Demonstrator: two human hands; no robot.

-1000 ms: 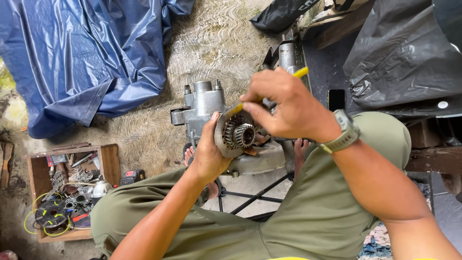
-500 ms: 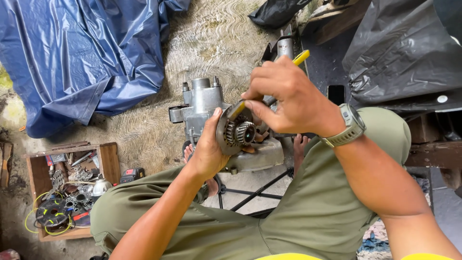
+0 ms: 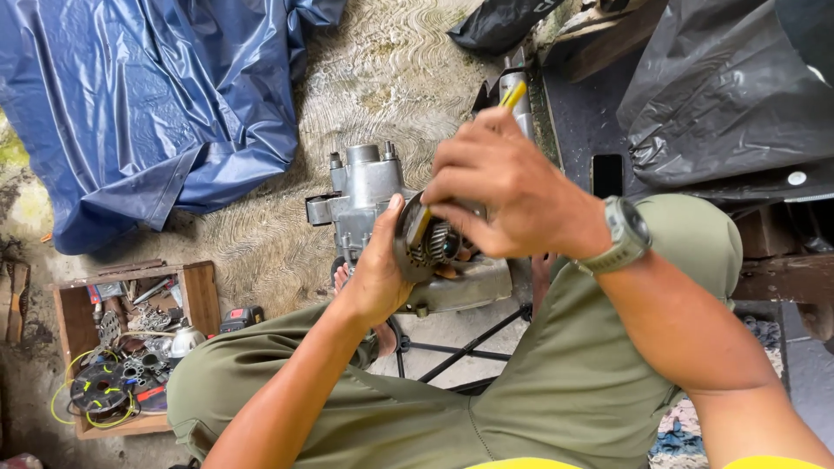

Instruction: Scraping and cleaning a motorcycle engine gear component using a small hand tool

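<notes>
My left hand (image 3: 375,276) grips a round metal gear housing (image 3: 415,241) with toothed gears showing inside it. My right hand (image 3: 504,187) holds a yellow-handled tool (image 3: 512,94) whose shaft runs down into the housing; its tip is hidden among the gears. Just behind the hands a grey cast-metal engine case (image 3: 365,187) stands on the ground between my knees. A grey watch (image 3: 627,234) sits on my right wrist. I wear olive-green trousers.
A blue tarpaulin (image 3: 130,104) lies at the upper left. A wooden box (image 3: 195,291) of tools, wires and small parts sits at the lower left, with a small red and black object (image 3: 241,319) beside it. Black plastic sheeting (image 3: 730,87) covers things at the upper right.
The right hand has tilted the yellow-handled tool more upright and drawn closer over the housing. The left hand still holds the gear housing in about the same place.
</notes>
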